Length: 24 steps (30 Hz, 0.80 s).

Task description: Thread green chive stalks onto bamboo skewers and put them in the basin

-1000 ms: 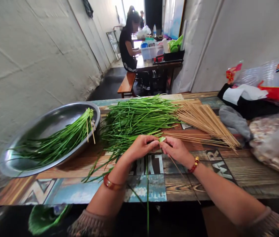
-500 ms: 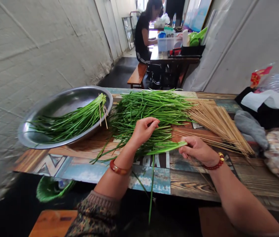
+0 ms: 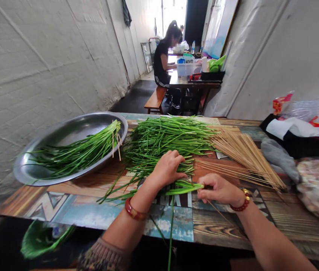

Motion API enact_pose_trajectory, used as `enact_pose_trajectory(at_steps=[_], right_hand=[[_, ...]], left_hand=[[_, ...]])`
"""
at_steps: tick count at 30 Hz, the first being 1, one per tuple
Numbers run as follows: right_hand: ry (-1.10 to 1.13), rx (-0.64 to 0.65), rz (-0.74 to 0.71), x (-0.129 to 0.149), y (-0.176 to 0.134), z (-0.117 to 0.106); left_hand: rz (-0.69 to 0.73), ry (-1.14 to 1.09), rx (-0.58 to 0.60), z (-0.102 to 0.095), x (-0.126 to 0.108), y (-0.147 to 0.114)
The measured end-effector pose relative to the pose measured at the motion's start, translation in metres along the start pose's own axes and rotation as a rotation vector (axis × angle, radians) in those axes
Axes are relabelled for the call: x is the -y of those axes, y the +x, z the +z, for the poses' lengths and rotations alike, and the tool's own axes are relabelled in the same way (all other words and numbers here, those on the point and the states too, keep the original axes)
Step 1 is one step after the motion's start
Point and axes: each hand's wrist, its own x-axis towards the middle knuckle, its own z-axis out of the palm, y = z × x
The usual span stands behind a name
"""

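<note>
One bunch [image 3: 187,187]: its pale ends are in the right hand [image 3: 218,189], its green reaching left under the left hand [image 3: 169,167]; best kept even and pinched firmly, so no stalk splits.
Skewer [image 3: 222,213]: slants down from the right hand; steady pressure would help, fingertips clear of its tip.
Right hand: thumb and fingers narrow, holding the bunch.
Left hand: back up, beside the pile [image 3: 170,131], thumb and bent fingers apart, nothing seen gripped.

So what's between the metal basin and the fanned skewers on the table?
The head view shows a pile of green stalks between the metal basin and the fanned skewers.
</note>
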Motion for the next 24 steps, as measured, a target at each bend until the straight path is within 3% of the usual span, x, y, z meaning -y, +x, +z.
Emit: enact_pose_trajectory(at_steps=[10,17,24], right_hand=[[0.013,-0.04,0.057,0.0,0.002,0.001],[0.09,-0.213,0.081,-0.008,0.007,0.005],[0.006,-0.311,0.111,-0.014,0.014,0.001]], left_hand=[[0.017,0.175,0.062,-0.001,0.002,0.001],[-0.044,0.225,-0.134,0.002,0.01,0.006],[-0.073,-0.068,-0.275,0.012,0.017,0.008]])
